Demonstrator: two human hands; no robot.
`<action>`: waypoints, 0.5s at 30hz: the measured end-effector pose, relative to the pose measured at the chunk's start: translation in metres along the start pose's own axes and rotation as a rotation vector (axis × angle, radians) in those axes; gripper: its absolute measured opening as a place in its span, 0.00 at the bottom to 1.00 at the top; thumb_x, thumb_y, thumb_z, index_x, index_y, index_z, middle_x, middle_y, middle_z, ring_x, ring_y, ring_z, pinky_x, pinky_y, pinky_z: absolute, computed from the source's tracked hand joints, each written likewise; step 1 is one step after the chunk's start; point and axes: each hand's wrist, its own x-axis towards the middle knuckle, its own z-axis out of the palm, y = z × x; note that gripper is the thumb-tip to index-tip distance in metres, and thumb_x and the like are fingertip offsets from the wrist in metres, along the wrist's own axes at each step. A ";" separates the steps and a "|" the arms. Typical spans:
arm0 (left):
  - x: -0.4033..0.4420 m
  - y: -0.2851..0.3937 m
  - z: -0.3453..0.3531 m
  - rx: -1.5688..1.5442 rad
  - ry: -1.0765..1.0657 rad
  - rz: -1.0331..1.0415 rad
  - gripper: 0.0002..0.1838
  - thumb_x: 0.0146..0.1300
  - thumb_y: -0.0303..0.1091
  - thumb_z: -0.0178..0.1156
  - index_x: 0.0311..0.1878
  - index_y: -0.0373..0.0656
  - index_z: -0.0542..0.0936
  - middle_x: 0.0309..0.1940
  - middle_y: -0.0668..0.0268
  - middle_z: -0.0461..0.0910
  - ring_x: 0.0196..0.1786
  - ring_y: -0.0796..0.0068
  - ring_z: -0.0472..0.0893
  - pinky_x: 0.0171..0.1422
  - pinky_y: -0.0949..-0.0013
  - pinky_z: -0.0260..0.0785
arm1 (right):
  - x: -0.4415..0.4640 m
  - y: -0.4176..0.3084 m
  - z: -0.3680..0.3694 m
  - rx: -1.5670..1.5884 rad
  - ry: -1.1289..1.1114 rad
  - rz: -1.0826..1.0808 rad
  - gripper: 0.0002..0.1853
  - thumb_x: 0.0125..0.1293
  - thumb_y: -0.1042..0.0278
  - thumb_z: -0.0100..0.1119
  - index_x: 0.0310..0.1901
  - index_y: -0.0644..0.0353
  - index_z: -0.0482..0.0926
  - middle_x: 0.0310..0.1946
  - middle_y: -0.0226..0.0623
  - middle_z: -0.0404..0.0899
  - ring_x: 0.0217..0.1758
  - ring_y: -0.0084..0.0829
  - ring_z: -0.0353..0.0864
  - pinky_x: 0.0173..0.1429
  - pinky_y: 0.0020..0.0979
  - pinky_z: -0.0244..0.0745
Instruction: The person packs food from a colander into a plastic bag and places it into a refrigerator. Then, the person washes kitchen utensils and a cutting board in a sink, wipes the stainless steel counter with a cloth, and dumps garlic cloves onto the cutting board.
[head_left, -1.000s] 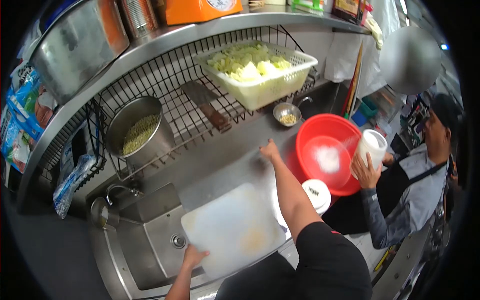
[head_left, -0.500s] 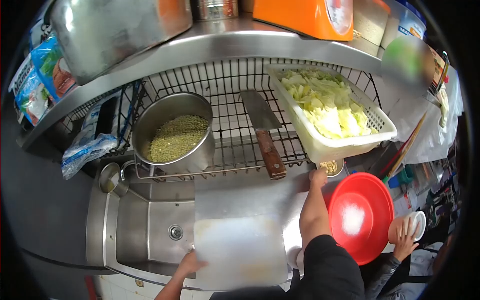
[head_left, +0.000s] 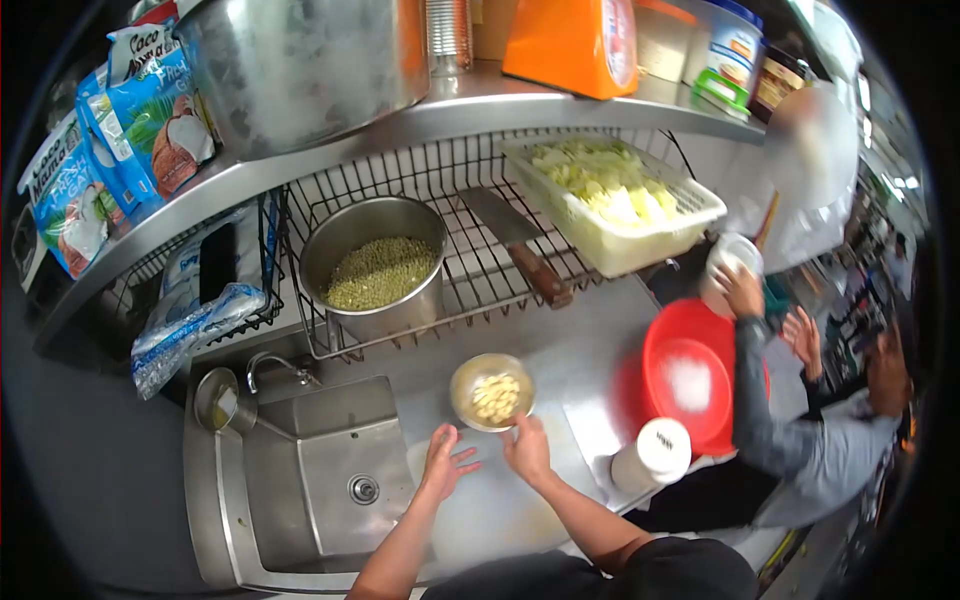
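Observation:
My right hand (head_left: 527, 447) grips the near rim of a small metal bowl (head_left: 462, 388). Pale peeled garlic cloves (head_left: 497, 398), as they look, lie inside it. The bowl is over the steel counter, beyond the far edge of a white cutting board (head_left: 500, 520). Just left of the bowl is my left hand (head_left: 446, 462), its fingers spread and holding nothing. It does not touch the bowl.
A sink (head_left: 340, 490) lies to the left. On the wire rack (head_left: 470, 260) are a pot (head_left: 430, 295) of green beans, a cleaver (head_left: 520, 245) and a basket (head_left: 640, 255) of cut cabbage. At right, a co-worker (head_left: 800, 430) holds a container over a red basin (head_left: 660, 350).
My right hand has brought the bowl from below the basket to over the counter near the board. My left hand has left the board's edge and risen. The co-worker's container has moved up.

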 end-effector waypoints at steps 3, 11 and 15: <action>0.005 -0.005 -0.038 -0.074 -0.347 -0.111 0.25 0.67 0.31 0.56 0.67 0.44 0.64 0.58 0.55 0.75 0.56 0.53 0.79 0.54 0.41 0.77 | -0.041 -0.056 -0.033 -0.022 -0.390 0.012 0.14 0.57 0.68 0.69 0.43 0.61 0.77 0.35 0.53 0.80 0.42 0.56 0.79 0.47 0.49 0.74; -0.035 -0.015 -0.088 0.272 -0.240 -0.048 0.37 0.55 0.12 0.39 0.70 0.48 0.57 0.62 0.52 0.69 0.57 0.49 0.79 0.46 0.47 0.84 | 0.147 -0.222 -0.156 -0.449 0.434 -0.670 0.21 0.63 0.60 0.61 0.53 0.64 0.73 0.38 0.45 0.78 0.47 0.48 0.74 0.52 0.43 0.68; -0.031 -0.017 -0.081 0.544 -0.216 0.103 0.32 0.61 0.16 0.42 0.70 0.45 0.57 0.61 0.51 0.71 0.56 0.51 0.79 0.41 0.54 0.85 | 0.221 -0.239 -0.147 -0.760 -0.422 -0.051 0.22 0.62 0.67 0.57 0.57 0.66 0.75 0.53 0.54 0.79 0.58 0.50 0.78 0.59 0.42 0.75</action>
